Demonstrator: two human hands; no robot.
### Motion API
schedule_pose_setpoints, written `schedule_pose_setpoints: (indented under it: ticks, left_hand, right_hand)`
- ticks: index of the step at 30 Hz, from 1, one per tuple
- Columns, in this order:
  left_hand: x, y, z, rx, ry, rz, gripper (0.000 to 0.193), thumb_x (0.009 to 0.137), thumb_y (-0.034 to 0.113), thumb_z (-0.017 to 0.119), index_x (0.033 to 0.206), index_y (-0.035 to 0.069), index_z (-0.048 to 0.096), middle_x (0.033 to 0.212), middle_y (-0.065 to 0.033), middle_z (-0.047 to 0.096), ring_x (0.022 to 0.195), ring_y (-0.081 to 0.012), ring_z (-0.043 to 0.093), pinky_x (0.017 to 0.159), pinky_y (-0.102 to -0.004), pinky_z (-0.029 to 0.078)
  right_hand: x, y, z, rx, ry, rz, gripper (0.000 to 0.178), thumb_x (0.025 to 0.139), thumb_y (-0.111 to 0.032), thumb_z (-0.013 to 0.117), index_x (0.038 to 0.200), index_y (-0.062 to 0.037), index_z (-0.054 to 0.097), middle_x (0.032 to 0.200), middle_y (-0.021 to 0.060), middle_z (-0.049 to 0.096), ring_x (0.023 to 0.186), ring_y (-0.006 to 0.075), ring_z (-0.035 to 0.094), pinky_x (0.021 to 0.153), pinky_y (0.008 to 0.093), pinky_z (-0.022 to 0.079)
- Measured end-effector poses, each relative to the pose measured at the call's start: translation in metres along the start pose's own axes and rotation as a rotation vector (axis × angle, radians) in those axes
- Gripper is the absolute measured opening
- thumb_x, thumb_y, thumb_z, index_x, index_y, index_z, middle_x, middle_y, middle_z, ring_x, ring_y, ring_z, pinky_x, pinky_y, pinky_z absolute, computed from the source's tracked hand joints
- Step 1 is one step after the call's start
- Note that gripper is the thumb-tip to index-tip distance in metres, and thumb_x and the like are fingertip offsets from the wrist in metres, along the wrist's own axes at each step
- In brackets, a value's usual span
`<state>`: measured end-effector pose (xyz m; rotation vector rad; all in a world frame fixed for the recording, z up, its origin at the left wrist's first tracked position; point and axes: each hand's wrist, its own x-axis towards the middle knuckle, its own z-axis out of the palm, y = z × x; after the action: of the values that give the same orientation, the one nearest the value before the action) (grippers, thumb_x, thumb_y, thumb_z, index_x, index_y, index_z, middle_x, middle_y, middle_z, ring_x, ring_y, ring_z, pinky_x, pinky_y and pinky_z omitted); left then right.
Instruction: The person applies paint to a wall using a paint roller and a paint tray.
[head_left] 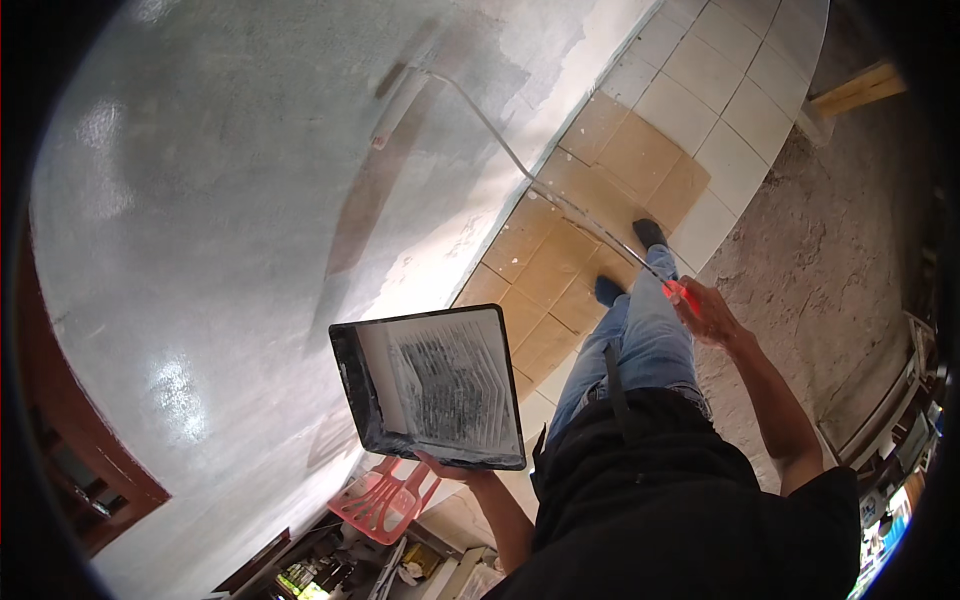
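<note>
A paint roller with a pale sleeve rests against the grey wall, on the left side of the head view. Its long, bent metal frame runs down to a red handle, and my right hand is closed around that handle. My left hand grips the lower edge of a black paint tray, its fingers partly hidden under it. White paint coats the tray's ribbed inside. Darker streaks mark the wall beside and below the roller.
White tiles and brownish tiles run along the wall's foot, my feet on them. Rough bare ground lies to the right. A pink plastic chair stands below the tray, near cluttered shelves. A wooden frame edges the wall.
</note>
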<state>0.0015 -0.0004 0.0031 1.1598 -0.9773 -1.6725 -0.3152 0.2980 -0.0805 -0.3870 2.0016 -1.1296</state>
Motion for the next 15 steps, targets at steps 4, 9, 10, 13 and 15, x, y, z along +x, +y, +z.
schedule_pose_setpoints:
  ticks: [4, 9, 10, 13, 15]
  left_hand:
    - [0.004, -0.006, -0.001, -0.036, -0.042, -0.037, 0.077, 0.088, 0.059, 0.038, 0.144, 0.007, 0.027, 0.147, -0.0134, 0.028, 0.131, -0.0365, 0.032, 0.109, -0.0506, 0.026]
    - [0.003, -0.003, 0.002, 0.004, -0.059, -0.045, 0.076, 0.088, 0.059, 0.038, 0.143, 0.007, 0.027, 0.147, -0.0132, 0.029, 0.132, -0.0363, 0.031, 0.109, -0.0500, 0.026]
    - [0.003, -0.003, 0.002, 0.028, -0.056, -0.034, 0.076, 0.088, 0.059, 0.038, 0.143, 0.007, 0.028, 0.147, -0.0132, 0.028, 0.132, -0.0362, 0.031, 0.109, -0.0498, 0.025]
    - [0.004, -0.001, -0.002, 0.046, -0.017, -0.055, 0.077, 0.088, 0.059, 0.039, 0.143, 0.007, 0.028, 0.147, -0.0133, 0.028, 0.132, -0.0361, 0.030, 0.110, -0.0496, 0.025]
    - [0.006, 0.001, -0.008, 0.045, -0.011, -0.073, 0.076, 0.088, 0.059, 0.039, 0.143, 0.007, 0.028, 0.147, -0.0134, 0.028, 0.132, -0.0360, 0.031, 0.110, -0.0495, 0.024]
  right_hand:
    - [0.013, 0.010, 0.004, 0.022, 0.013, 0.134, 0.055, 0.092, -0.055, 0.045, 0.100, -0.0015, 0.055, 0.080, 0.0225, 0.062, 0.077, 0.0387, 0.063, 0.068, 0.0430, 0.047]
    - [0.015, 0.009, 0.016, 0.014, 0.005, 0.213, 0.053, 0.094, -0.051, 0.041, 0.100, -0.0007, 0.056, 0.082, 0.0245, 0.063, 0.079, 0.0404, 0.062, 0.070, 0.0430, 0.047]
    - [0.016, 0.007, 0.018, 0.010, 0.000, 0.213, 0.051, 0.095, -0.049, 0.041, 0.100, -0.0006, 0.056, 0.083, 0.0248, 0.063, 0.079, 0.0414, 0.061, 0.071, 0.0440, 0.046]
    - [0.016, -0.002, 0.025, -0.027, -0.001, 0.235, 0.049, 0.095, -0.047, 0.042, 0.101, -0.0003, 0.057, 0.084, 0.0254, 0.063, 0.080, 0.0432, 0.061, 0.071, 0.0459, 0.046]
    - [0.017, -0.009, 0.031, -0.061, -0.001, 0.247, 0.048, 0.095, -0.046, 0.043, 0.100, -0.0002, 0.058, 0.084, 0.0258, 0.063, 0.081, 0.0440, 0.060, 0.071, 0.0469, 0.046]
